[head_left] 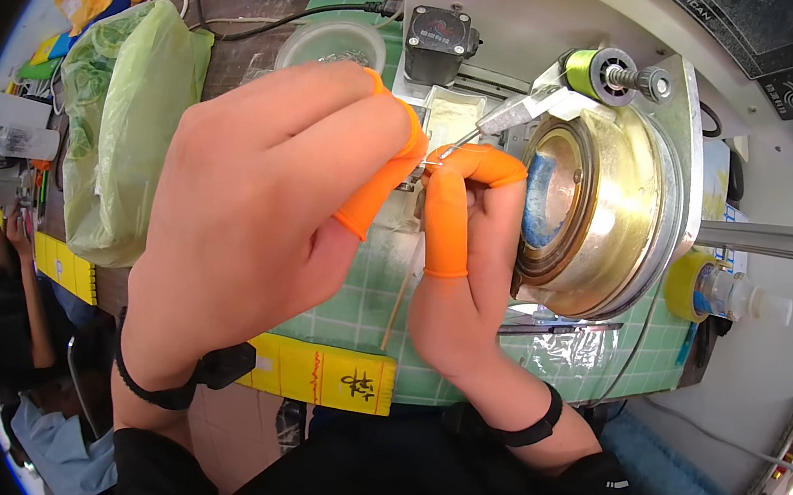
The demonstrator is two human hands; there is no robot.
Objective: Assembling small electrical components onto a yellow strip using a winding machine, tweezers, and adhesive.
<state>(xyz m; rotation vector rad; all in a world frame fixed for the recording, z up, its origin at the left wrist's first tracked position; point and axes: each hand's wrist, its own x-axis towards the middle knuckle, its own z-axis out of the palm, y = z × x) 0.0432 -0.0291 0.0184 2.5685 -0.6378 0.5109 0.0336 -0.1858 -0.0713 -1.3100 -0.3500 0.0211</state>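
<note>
My left hand (267, 172) reaches in with thumb and finger pinched together under orange finger cots. Opposite it, my right hand (467, 236) is also closed, orange cots on its thumb and finger. The fingertips of both meet at a small thin silvery piece (433, 164), too small to name, and which hand grips it is hidden. A slim metal rod (461, 141) on the machine's arm comes down right at the fingertips. Just right of my right hand stands a large brass-coloured wheel (608, 214) with a blue centre.
A spool of yellow-green thread (600, 76) and a black motor box (441, 45) sit on the machine. Behind my left hand is a round clear dish (334, 45). A pale green plastic bag (123, 135) lies left; yellow tape (326, 375) edges the green mat (363, 318). Another person (13, 309) sits far left.
</note>
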